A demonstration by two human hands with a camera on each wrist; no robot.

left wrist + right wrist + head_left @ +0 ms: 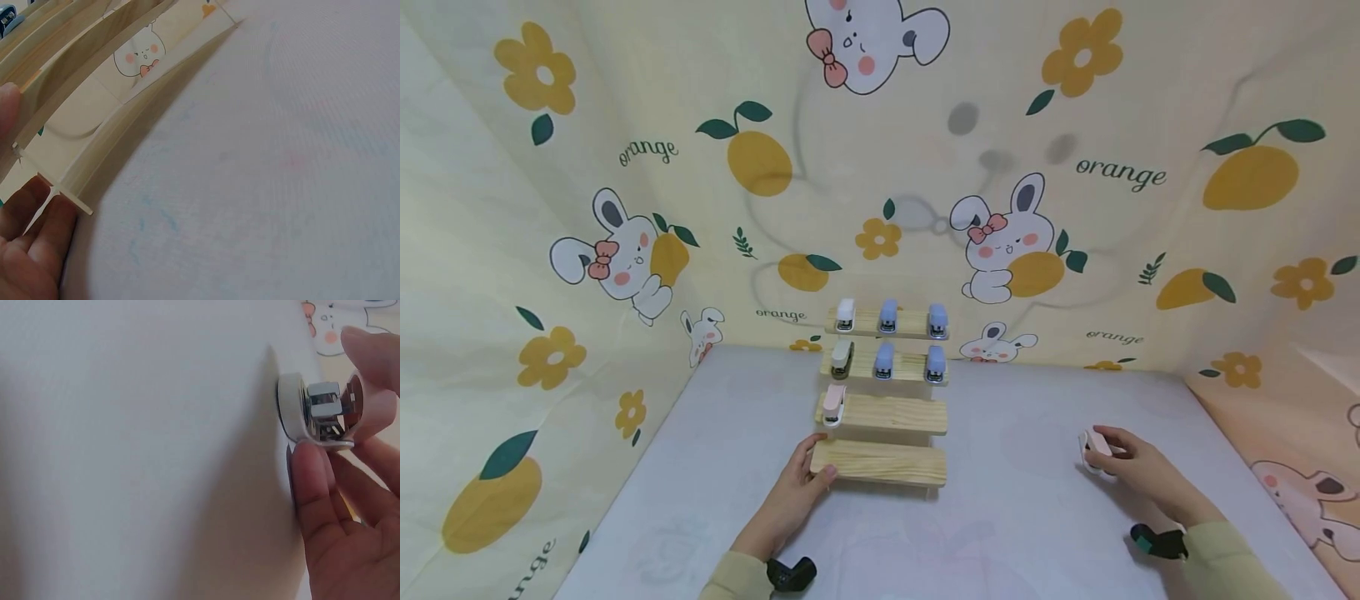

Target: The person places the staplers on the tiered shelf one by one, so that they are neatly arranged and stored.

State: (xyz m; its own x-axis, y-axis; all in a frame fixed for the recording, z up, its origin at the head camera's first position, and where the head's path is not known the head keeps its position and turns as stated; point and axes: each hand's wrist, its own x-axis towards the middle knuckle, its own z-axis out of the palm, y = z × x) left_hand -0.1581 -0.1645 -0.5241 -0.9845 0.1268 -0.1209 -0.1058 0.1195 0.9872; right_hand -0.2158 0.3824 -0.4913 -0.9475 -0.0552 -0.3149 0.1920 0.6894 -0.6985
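A stepped wooden display rack (pixel 880 464) stands mid-table, with mini staplers on its upper tiers. My left hand (pixel 792 493) grips the left end of its lowest step, thumb over the front; in the left wrist view the fingers (pixel 47 240) reach the rack's side below. Off to the right, my right hand (pixel 1142 471) holds a pale pink and white mini stapler (pixel 1095 450) low at the table surface. The right wrist view shows that stapler's white base (pixel 290 406) and metal mouth between thumb and fingers. A similar pink stapler (pixel 833 404) sits at the left of the third tier.
On the top tier stand a white stapler (pixel 846 314) and two blue ones; the second tier holds a greyish-white stapler (pixel 841 358) and two blue ones. Behind the white table (pixel 1015 517) hangs a cream curtain (pixel 880 150) printed with rabbits and oranges.
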